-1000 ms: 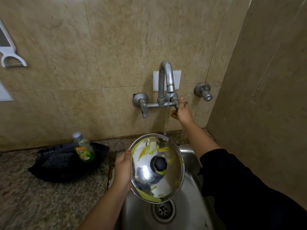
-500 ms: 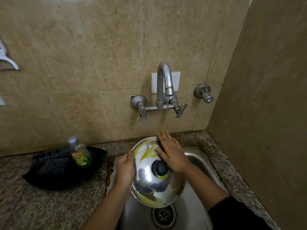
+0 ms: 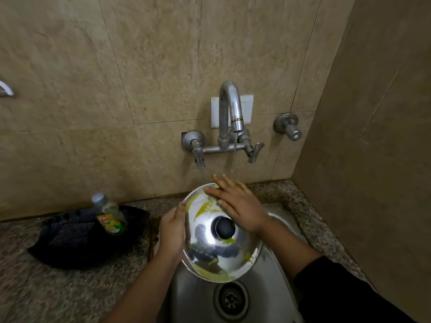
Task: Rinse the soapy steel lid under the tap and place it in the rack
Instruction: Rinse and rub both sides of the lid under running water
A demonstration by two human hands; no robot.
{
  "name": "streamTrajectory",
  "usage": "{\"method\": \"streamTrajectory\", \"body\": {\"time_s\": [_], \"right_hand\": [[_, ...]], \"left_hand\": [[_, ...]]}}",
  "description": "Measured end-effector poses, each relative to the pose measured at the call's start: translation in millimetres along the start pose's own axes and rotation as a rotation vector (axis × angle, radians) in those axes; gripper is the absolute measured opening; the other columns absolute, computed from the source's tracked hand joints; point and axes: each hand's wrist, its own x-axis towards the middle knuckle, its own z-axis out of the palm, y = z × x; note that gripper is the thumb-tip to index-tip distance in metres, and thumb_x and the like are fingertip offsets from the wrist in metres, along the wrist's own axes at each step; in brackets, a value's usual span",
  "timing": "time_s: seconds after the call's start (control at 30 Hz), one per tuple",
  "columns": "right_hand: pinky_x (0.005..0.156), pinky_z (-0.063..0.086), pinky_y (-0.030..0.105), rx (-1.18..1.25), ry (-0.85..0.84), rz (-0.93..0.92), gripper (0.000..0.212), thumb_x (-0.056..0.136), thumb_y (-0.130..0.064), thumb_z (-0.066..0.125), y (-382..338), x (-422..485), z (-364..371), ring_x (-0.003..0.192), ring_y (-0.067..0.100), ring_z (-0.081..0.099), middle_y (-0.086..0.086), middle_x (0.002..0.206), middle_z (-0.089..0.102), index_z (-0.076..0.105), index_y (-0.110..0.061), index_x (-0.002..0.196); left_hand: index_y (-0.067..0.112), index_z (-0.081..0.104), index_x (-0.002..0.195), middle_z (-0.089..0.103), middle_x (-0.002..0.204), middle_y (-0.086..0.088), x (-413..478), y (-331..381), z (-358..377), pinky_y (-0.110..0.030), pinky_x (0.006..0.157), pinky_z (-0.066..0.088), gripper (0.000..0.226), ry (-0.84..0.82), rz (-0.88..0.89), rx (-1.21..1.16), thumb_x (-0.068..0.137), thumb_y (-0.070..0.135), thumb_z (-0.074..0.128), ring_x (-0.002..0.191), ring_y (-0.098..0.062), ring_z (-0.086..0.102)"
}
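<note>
Gap between tap and lid taken by right hand (flat on lid); counter front-left open.

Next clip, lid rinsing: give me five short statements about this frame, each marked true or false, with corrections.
1. The left hand grips the steel lid at its rim. True.
2. The tap is dry. False: a thin stream falls from its spout.
3. The right hand lies flat on the lid. True.
4. The lid is clean. False: yellow-green smears remain.
5. The soap bottle stands inside the sink. False: it sits in a black tray on the counter.
</note>
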Motion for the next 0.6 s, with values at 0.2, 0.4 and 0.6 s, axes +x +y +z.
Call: {"method": "streamTrajectory", "body": {"time_s": [0.2,0.4,0.6], "right_hand": [[0.055,0.032,0.031,0.121,0.337,0.560,0.033,0.093,-0.052,0.043,-2.4,9.6,2.2,0.071,0.020,0.054,-0.004,0.072,0.054,0.046,-0.022,0.078],[0.049,0.027,0.027,0.017,0.250,0.300,0.042,0.090,-0.065,0.033,-10.8,28.1,-6.4,0.062,0.013,0.052,-0.012,0.064,0.047,0.042,-0.029,0.070],[0.058,0.031,0.031,0.222,0.196,0.695,0.060,0.102,-0.042,0.027,9.8,30.2,-18.5,0.055,0.025,0.049,0.001,0.050,0.045,0.041,-0.019,0.048]], "left_hand": [[-0.005,0.062,0.080,0.060,0.072,-0.017,-10.5,1.4,0.9,-0.036,0.067,0.046,0.041,0.035,0.052,-0.016,0.096,0.031,0.051,0.068,-0.022,0.054],[0.013,0.068,0.073,0.072,0.071,-0.008,-16.8,7.6,2.7,-0.035,0.063,0.053,0.034,0.031,0.162,0.052,0.096,0.031,0.051,0.067,-0.019,0.065],[0.012,0.076,0.078,0.074,0.073,-0.006,0.7,12.2,-14.2,-0.027,0.059,0.055,0.027,-0.196,-0.175,-0.091,0.087,0.035,0.063,0.067,-0.018,0.069]]}}
